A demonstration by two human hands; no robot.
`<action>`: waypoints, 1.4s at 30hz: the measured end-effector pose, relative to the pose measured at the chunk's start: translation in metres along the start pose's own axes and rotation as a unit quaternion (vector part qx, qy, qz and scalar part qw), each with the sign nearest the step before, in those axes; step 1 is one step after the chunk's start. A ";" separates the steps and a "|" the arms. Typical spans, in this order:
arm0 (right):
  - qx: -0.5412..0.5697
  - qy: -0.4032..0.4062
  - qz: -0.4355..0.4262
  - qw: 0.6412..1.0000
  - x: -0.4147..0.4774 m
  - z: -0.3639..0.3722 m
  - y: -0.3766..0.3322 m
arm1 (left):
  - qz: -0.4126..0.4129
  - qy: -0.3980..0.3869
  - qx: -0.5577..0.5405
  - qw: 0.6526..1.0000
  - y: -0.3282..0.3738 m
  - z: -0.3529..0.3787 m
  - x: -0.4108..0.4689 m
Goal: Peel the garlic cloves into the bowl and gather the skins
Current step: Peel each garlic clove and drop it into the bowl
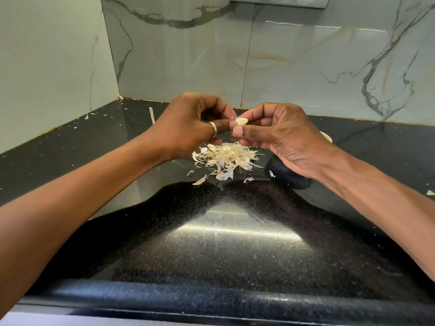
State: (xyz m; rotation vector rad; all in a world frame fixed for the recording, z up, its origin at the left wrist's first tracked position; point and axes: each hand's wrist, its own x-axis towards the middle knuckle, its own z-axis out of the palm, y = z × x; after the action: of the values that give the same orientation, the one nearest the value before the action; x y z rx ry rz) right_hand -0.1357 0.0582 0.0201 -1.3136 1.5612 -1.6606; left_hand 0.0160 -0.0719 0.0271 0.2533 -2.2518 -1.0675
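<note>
**Over the counter (211,243), both hands are pinching a garlic clove (241,121)**

Just above the pile of skins (226,158), the right hand (282,137) is gripping it between thumb and forefinger. The left hand (188,123), fingers curled, is pinching its other end. A dark bowl (289,178) is sitting under the right wrist.

The right hand (289,142) hides most of a dark round thing (292,177) on the desk (211,243). Fingers (237,131) cover part of the garlic clove (242,121). Both arms run off the picture's edges.
</note>
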 end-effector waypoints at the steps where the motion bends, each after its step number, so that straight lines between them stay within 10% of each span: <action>1: 0.005 -0.001 0.000 1.000 0.000 0.000 -0.001 | -0.001 0.000 -0.003 1.000 -0.001 -0.001 0.001; 15: -0.005 0.008 -0.001 1.000 0.001 -0.001 -0.002 | -0.010 0.129 0.163 0.978 -0.010 -0.004 0.003; 25: 0.005 -0.010 -0.005 1.000 0.001 -0.002 -0.002 | -0.002 0.000 -0.011 1.000 0.001 -0.001 0.001; 42: 0.016 0.000 -0.009 1.000 -0.001 0.000 0.001 | 0.022 0.000 0.024 0.999 -0.004 0.004 0.001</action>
State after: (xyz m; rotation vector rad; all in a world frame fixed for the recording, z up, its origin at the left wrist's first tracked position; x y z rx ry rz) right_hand -0.1353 0.0587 0.0186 -1.3162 1.5214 -1.6892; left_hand 0.0130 -0.0722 0.0229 0.2228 -2.2741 -0.9915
